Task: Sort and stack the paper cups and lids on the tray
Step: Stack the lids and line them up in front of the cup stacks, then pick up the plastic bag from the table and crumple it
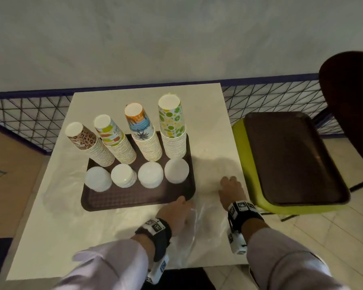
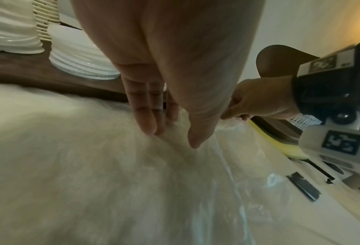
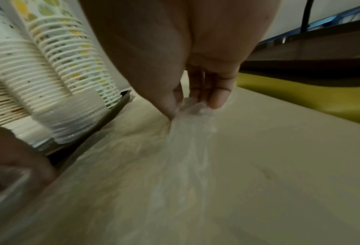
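Plastic film (image 1: 205,225) on table (image 1: 105,239) beside tray (image 1: 134,198).
Right hand (image 1: 232,190) pinches it; left hand (image 1: 174,214) fingers (image 2: 145,116) rest straight on it.

Pale sleeves (image 1: 113,260), black wristbands (image 1: 164,231), tagged white cameras (image 1: 237,241)

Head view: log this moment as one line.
cup stacks: four, on tray | lid stacks: four, on tray | left hand: touches plastic sheet | right hand: pinches plastic sheet
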